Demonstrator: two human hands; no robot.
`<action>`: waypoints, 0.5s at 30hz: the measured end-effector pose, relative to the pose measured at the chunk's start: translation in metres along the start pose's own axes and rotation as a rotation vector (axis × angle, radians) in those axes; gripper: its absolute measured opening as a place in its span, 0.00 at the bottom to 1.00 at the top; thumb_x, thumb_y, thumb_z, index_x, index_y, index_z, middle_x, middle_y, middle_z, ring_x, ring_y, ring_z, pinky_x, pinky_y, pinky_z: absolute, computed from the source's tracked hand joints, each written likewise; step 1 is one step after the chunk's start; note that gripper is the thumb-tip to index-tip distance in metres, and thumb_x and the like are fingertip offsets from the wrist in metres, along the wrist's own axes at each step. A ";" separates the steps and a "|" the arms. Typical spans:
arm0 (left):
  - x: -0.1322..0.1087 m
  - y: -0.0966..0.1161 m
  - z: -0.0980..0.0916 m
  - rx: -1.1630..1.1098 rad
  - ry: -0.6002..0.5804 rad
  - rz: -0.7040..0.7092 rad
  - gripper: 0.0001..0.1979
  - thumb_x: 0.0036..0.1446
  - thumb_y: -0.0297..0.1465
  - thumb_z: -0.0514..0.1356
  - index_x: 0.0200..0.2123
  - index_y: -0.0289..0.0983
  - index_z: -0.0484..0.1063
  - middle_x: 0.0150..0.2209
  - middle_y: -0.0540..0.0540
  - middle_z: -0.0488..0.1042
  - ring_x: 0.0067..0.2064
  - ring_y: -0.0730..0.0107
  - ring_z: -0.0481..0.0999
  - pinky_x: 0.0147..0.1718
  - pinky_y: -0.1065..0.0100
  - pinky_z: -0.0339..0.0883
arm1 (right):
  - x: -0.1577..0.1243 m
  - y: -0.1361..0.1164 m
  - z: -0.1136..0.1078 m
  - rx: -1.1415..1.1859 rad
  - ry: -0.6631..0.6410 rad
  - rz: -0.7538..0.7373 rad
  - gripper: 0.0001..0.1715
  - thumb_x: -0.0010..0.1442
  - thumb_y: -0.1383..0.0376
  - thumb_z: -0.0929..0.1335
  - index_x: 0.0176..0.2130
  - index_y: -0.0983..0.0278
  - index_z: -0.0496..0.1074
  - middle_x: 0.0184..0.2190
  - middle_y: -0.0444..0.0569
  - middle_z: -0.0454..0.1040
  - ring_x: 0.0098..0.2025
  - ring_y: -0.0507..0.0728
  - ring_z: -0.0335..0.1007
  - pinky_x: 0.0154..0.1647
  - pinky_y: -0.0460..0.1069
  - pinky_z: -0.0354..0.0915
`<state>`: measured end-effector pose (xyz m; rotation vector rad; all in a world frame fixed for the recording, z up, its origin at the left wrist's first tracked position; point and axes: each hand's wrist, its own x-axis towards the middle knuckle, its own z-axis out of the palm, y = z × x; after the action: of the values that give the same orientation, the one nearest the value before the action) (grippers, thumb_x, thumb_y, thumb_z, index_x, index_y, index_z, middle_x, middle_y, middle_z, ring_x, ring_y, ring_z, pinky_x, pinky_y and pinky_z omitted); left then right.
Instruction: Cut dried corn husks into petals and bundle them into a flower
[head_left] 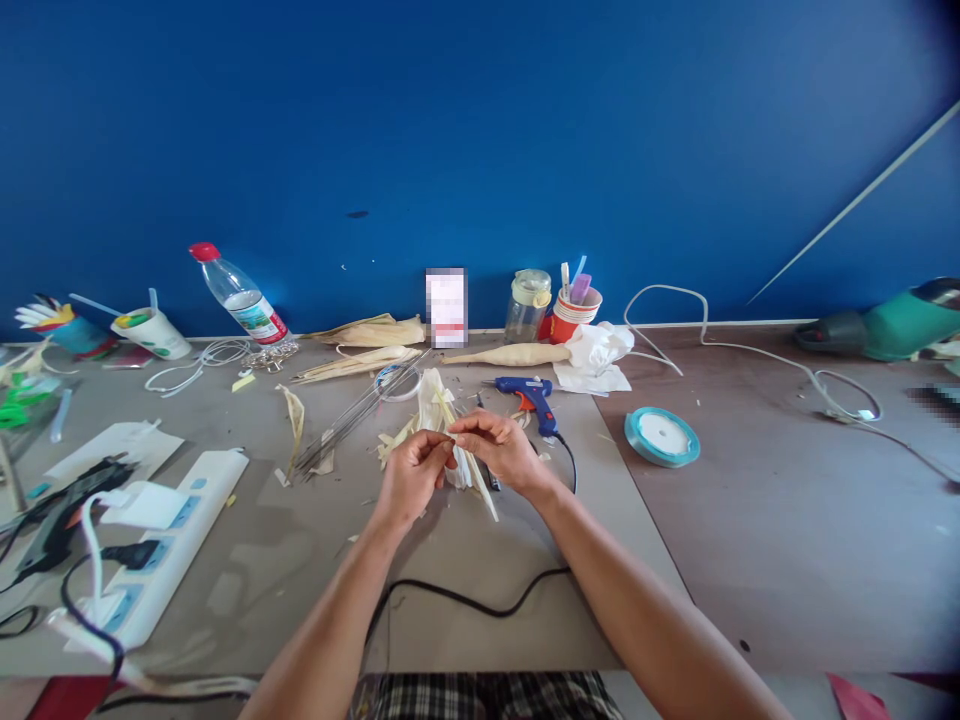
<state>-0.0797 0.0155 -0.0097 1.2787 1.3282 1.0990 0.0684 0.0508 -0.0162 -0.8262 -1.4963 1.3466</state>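
My left hand (415, 475) and my right hand (501, 452) meet above the middle of the table, fingertips almost touching. Thumb and forefinger of each are pinched together on a thin pale strip of dried corn husk, mostly hidden by the fingers. Just behind and beneath them lies a loose bunch of corn husk (433, 392), with narrow strips (482, 490) sticking out toward me. A blue glue gun (525, 388) with an orange trigger rests beyond my right hand. Left of my hands lies a bundle of thin metal wires (352, 420), its far end by a roll of tape (397, 382).
A white power strip (184, 540) with plugs and a black glue gun (67, 520) lie at left. Along the wall stand a water bottle (244, 300), phone (447, 308), glass jar (528, 305) and red paper cups (574, 315). A ribbon spool (661, 437) lies right; a black cable (465, 597) crosses in front.
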 end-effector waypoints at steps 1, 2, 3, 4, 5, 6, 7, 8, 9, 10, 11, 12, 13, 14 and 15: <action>0.000 0.001 0.000 0.001 -0.003 -0.008 0.11 0.52 0.37 0.59 0.27 0.34 0.68 0.21 0.51 0.71 0.17 0.81 0.61 0.17 0.75 0.54 | 0.000 0.000 0.000 -0.055 0.033 -0.020 0.09 0.52 0.60 0.68 0.32 0.63 0.74 0.28 0.44 0.68 0.31 0.52 0.64 0.35 0.47 0.60; -0.001 0.001 0.000 0.001 -0.005 -0.012 0.11 0.51 0.37 0.59 0.27 0.34 0.68 0.21 0.51 0.71 0.17 0.81 0.61 0.17 0.75 0.54 | 0.000 0.001 0.000 -0.099 0.060 -0.030 0.08 0.52 0.61 0.68 0.30 0.63 0.74 0.27 0.44 0.68 0.31 0.52 0.64 0.35 0.47 0.60; -0.001 0.001 0.000 0.003 -0.008 -0.013 0.11 0.51 0.37 0.59 0.27 0.34 0.69 0.21 0.51 0.71 0.17 0.81 0.61 0.17 0.75 0.54 | 0.001 0.002 0.000 -0.133 0.084 -0.031 0.08 0.53 0.61 0.67 0.28 0.63 0.73 0.27 0.44 0.69 0.31 0.51 0.64 0.34 0.47 0.60; -0.001 0.001 0.001 0.007 -0.011 -0.010 0.11 0.51 0.37 0.59 0.27 0.34 0.69 0.21 0.51 0.71 0.17 0.81 0.61 0.16 0.75 0.54 | 0.001 0.003 0.000 -0.161 0.103 -0.026 0.08 0.53 0.61 0.67 0.28 0.63 0.72 0.26 0.44 0.68 0.30 0.51 0.63 0.33 0.47 0.59; 0.000 0.000 0.001 0.012 -0.015 -0.008 0.11 0.51 0.37 0.59 0.27 0.34 0.69 0.21 0.51 0.71 0.17 0.81 0.61 0.16 0.75 0.54 | 0.001 0.004 0.000 -0.186 0.119 -0.016 0.08 0.53 0.61 0.66 0.27 0.64 0.71 0.26 0.43 0.68 0.29 0.51 0.63 0.33 0.46 0.59; 0.000 -0.001 0.001 0.021 -0.016 -0.005 0.11 0.51 0.37 0.59 0.27 0.34 0.69 0.21 0.51 0.71 0.17 0.81 0.61 0.16 0.75 0.54 | 0.001 0.005 0.000 -0.211 0.132 -0.006 0.09 0.54 0.61 0.66 0.27 0.64 0.71 0.26 0.43 0.68 0.29 0.51 0.62 0.32 0.46 0.58; 0.000 -0.002 0.001 0.031 -0.018 -0.003 0.11 0.51 0.37 0.59 0.28 0.34 0.70 0.21 0.51 0.71 0.17 0.81 0.61 0.16 0.75 0.54 | 0.001 0.005 0.000 -0.235 0.145 0.002 0.09 0.54 0.61 0.66 0.27 0.64 0.70 0.25 0.43 0.67 0.29 0.51 0.62 0.32 0.46 0.58; 0.001 -0.003 0.000 0.040 -0.019 0.002 0.10 0.51 0.36 0.59 0.28 0.34 0.70 0.21 0.51 0.71 0.17 0.80 0.62 0.16 0.75 0.54 | 0.001 0.005 0.000 -0.257 0.156 0.006 0.10 0.54 0.61 0.66 0.26 0.64 0.70 0.25 0.43 0.67 0.29 0.51 0.61 0.32 0.46 0.58; 0.001 -0.004 0.000 0.049 -0.020 0.008 0.10 0.51 0.36 0.58 0.28 0.34 0.70 0.21 0.51 0.71 0.17 0.80 0.62 0.17 0.75 0.54 | 0.000 0.004 0.000 -0.277 0.162 0.007 0.10 0.55 0.61 0.65 0.26 0.64 0.70 0.25 0.43 0.67 0.28 0.51 0.61 0.32 0.46 0.58; 0.001 -0.006 0.000 0.058 -0.019 0.015 0.10 0.52 0.36 0.58 0.29 0.34 0.70 0.21 0.51 0.70 0.17 0.80 0.62 0.17 0.75 0.55 | 0.000 0.004 0.001 -0.294 0.167 0.006 0.10 0.55 0.62 0.65 0.26 0.64 0.70 0.25 0.43 0.67 0.28 0.51 0.61 0.32 0.46 0.57; 0.001 -0.006 0.000 0.068 -0.019 0.021 0.09 0.52 0.35 0.57 0.29 0.34 0.70 0.21 0.51 0.70 0.17 0.80 0.62 0.17 0.75 0.55 | 0.000 0.002 0.001 -0.307 0.172 0.005 0.09 0.55 0.62 0.65 0.26 0.64 0.69 0.24 0.43 0.67 0.28 0.51 0.61 0.32 0.46 0.57; 0.001 -0.007 0.000 0.081 -0.017 0.029 0.09 0.52 0.35 0.57 0.29 0.34 0.70 0.21 0.52 0.70 0.18 0.80 0.62 0.18 0.75 0.55 | 0.000 0.001 0.001 -0.316 0.174 0.005 0.09 0.54 0.62 0.65 0.26 0.64 0.69 0.24 0.43 0.67 0.28 0.51 0.61 0.32 0.46 0.57; 0.001 -0.007 0.000 0.096 -0.016 0.035 0.08 0.52 0.35 0.57 0.29 0.35 0.70 0.21 0.52 0.70 0.18 0.79 0.62 0.18 0.75 0.56 | 0.000 0.000 0.002 -0.321 0.174 0.006 0.09 0.54 0.62 0.65 0.26 0.64 0.69 0.24 0.43 0.68 0.28 0.51 0.61 0.31 0.46 0.57; 0.001 -0.007 0.001 0.112 -0.012 0.040 0.08 0.52 0.34 0.57 0.29 0.35 0.70 0.21 0.52 0.70 0.18 0.79 0.62 0.18 0.75 0.56 | 0.000 -0.001 0.002 -0.324 0.174 0.007 0.09 0.54 0.62 0.65 0.26 0.64 0.69 0.24 0.42 0.68 0.28 0.51 0.60 0.31 0.46 0.57; 0.001 -0.006 0.001 0.128 -0.007 0.043 0.07 0.52 0.33 0.56 0.28 0.35 0.70 0.22 0.52 0.70 0.18 0.79 0.62 0.18 0.75 0.56 | 0.000 -0.001 0.002 -0.329 0.174 0.007 0.09 0.54 0.62 0.65 0.26 0.64 0.69 0.24 0.42 0.68 0.27 0.51 0.60 0.31 0.46 0.56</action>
<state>-0.0795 0.0159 -0.0162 1.4096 1.3899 1.0519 0.0666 0.0497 -0.0151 -1.1259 -1.5981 1.0164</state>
